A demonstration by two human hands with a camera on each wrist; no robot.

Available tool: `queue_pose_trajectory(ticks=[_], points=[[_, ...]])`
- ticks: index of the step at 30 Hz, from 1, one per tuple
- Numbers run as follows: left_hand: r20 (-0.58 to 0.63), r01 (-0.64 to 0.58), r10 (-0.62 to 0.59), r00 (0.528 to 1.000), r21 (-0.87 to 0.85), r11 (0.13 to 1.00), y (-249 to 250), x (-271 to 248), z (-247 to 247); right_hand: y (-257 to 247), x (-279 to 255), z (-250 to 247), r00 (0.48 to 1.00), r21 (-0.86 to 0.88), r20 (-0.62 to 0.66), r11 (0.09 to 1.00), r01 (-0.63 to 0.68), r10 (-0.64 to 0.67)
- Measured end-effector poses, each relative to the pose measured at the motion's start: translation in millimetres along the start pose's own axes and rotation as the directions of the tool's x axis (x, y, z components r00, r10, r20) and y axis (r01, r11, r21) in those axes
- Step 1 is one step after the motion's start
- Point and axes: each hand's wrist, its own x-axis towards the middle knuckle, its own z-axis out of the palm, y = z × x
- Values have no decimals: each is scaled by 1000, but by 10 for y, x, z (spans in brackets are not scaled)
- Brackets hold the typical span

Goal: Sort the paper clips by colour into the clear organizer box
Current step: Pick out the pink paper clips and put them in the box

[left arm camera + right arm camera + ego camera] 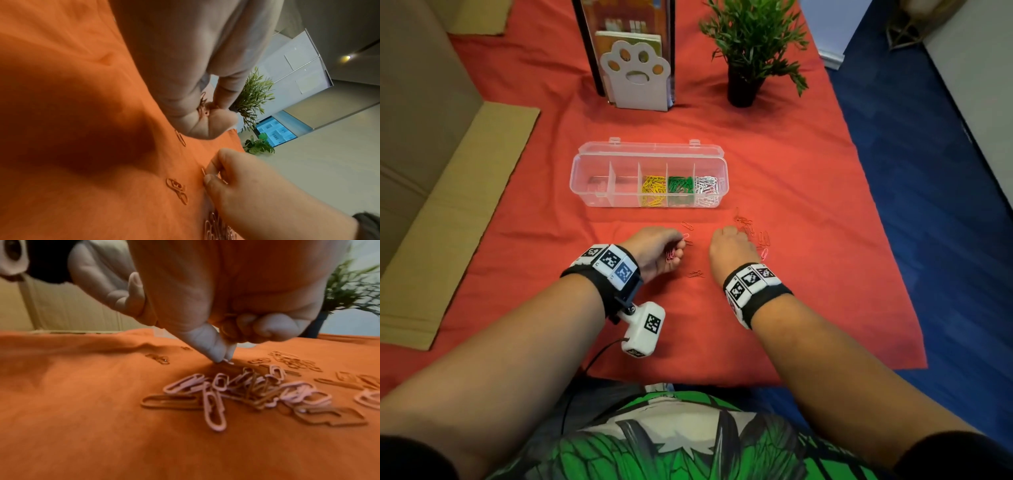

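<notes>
yellow clips (653, 189), green clips (680, 186), white clips (707, 187), orange cloth (791, 164).

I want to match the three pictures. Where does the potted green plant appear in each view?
Head view: potted plant at the top, right of centre, standing on the orange cloth.
Left wrist view: right of centre, behind the left hand, tilted with the picture.
Right wrist view: at the right edge, behind the right hand, blurred.
Shared landmark: the orange cloth.
</notes>
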Motion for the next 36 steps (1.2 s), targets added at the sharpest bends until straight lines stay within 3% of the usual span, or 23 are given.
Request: queue_pose_trajectory(ticks=[2, 4, 6, 7, 8, 9, 11, 12, 14, 17, 21, 23, 27, 28, 30, 32, 34, 36], points=[[-15, -36, 36, 999, 5, 999, 11, -15, -52, 3, 21, -17, 1000, -21, -1, 1000, -6, 6], [-24, -53, 53, 998, -11, 999, 37, -23, -110, 39, 51, -50, 999, 66, 33, 997, 31, -33], [-19, -41, 40, 999, -59, 997, 92, -44, -167, 66, 95, -122, 989, 310, 144, 951, -17, -29], [-11, -29, 28, 1000, -99, 995, 124, -51, -194, 71, 110, -174, 975, 472, 221, 875, -107, 0], [-1, -18, 18, 1000, -138, 990, 157, -62, -217, 69, 111, -250, 948, 673, 316, 699, -242, 24], [8, -11, 13, 1000, -164, 986, 189, -69, -232, 51, 101, -325, 919, 814, 394, 465, -349, 0], [0, -27, 27, 1000, -178, 984, 261, -93, -256, 1, 102, -403, 870, 871, 491, 1, -491, -45], [-13, -44, 42, 999, -176, 983, 303, -107, -268, -20, 117, -418, 868, 861, 491, -110, -496, -74], [-29, -82, 78, 997, -171, 982, 400, -118, -326, -91, 146, -466, 875, 856, 473, -181, -485, -106], [-60, -150, 141, 988, -198, 969, 622, -124, -469, -197, 233, -606, 893, 873, 434, -188, -449, -117], [-129, -182, 155, 979, -234, 955, 928, -102, -622, -364, 378, -823, 930, 922, 356, -125, -365, -89], [-194, -215, 167, 967, -258, 942, 1021, -69, -658, -455, 433, -927, 943, 944, 326, -37, -329, -73], [-263, -255, 196, 945, -212, 943, 1095, -42, -617, -617, 598, -1020, 955, 928, 296, 240, -286, -4], [-280, -266, 210, 937, -180, 947, 1094, -27, -608, -659, 642, -1019, 961, 924, 277, 268, -271, 19], [-325, -302, 243, 914, -145, 942, 1084, 18, -647, -737, 706, -1006, 970, 944, 232, 225, -242, 70], [-379, -340, 291, 878, -67, 938, 1065, 47, -737, -810, 737, -984, 982, 957, 160, 227, -178, 98], [-450, -334, 336, 828, 85, 939, 1047, 64, -834, -887, 783, -964, 995, 932, 54, 354, -81, 85], [-546, -288, 403, 734, 286, 914, 1009, 40, -936, -998, 839, -961, 998, 904, -25, 428, -6, 65]])
